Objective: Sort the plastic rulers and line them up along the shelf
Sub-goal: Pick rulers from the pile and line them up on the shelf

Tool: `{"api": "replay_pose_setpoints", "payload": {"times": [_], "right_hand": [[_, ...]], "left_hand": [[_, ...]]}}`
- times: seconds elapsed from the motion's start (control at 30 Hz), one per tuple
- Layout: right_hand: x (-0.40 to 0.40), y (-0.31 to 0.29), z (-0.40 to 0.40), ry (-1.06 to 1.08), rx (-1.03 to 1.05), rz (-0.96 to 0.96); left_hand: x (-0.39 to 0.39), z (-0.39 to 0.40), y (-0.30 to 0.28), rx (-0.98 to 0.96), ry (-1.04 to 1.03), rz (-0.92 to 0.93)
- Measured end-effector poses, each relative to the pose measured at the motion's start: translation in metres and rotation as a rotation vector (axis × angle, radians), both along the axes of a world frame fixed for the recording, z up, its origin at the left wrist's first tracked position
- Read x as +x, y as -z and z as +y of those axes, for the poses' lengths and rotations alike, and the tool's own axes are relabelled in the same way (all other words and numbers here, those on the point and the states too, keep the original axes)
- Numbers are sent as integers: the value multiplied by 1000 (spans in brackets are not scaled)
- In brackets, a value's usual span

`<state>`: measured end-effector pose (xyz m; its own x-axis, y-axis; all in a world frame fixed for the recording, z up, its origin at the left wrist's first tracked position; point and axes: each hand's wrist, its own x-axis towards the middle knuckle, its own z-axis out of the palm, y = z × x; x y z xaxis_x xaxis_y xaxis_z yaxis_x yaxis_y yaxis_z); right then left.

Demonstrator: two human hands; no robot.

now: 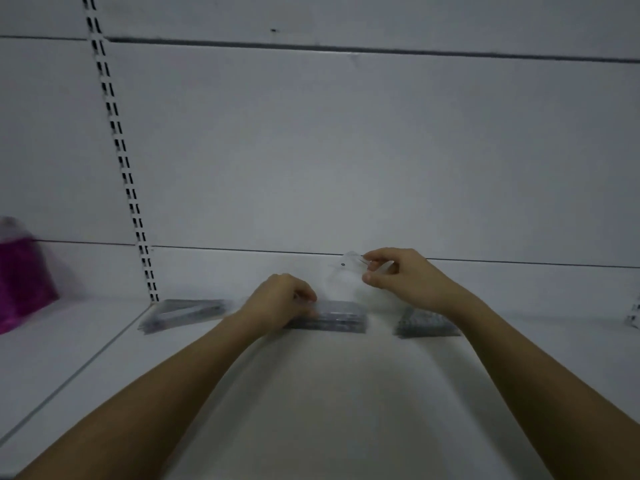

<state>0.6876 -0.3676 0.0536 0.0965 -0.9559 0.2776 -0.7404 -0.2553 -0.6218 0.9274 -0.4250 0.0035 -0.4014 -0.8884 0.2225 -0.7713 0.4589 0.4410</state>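
Three piles of clear plastic rulers lie in a row near the back of the white shelf (311, 393). The left pile (187, 313) looks triangular. My left hand (282, 301) rests with closed fingers on the left end of the middle pile (337, 318). A small right pile (427, 323) lies apart from both hands. My right hand (401, 271) is raised above the shelf and pinches one clear ruler (346, 271) by its upper end, so it hangs tilted over the middle pile. The frame is dim and blurred.
A pink translucent bag (20, 282) stands at the far left on the neighbouring shelf section. A slotted upright (117, 150) runs down the white back panel. Another bracket (633, 313) shows at the right edge. A seam divides the shelf on the left.
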Motion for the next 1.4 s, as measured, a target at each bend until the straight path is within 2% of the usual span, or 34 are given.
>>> {"api": "replay_pose_setpoints", "payload": {"times": [0.17, 0.3, 0.47, 0.63, 0.73, 0.87, 1.23, 1.4], "right_hand": [[19, 2, -20, -102, -15, 18], [43, 11, -35, -166, -1, 29], [93, 12, -49, -205, 3, 40], [167, 12, -63, -262, 27, 55], [213, 18, -75, -299, 81, 132], [262, 22, -90, -344, 137, 339], [306, 26, -88, -260, 251, 596], [304, 25, -70, -134, 191, 470]], "left_hand": [[-2, -7, 4, 9, 23, -30], [14, 2, 6, -81, -2, -75], [71, 33, 5, -160, 69, -50], [139, 62, 11, -54, 124, -194], [169, 72, 29, 37, 134, -317], [175, 70, 45, 54, 142, -317], [183, 60, 53, 58, 202, -225], [185, 60, 54, 49, 204, -200]]}}
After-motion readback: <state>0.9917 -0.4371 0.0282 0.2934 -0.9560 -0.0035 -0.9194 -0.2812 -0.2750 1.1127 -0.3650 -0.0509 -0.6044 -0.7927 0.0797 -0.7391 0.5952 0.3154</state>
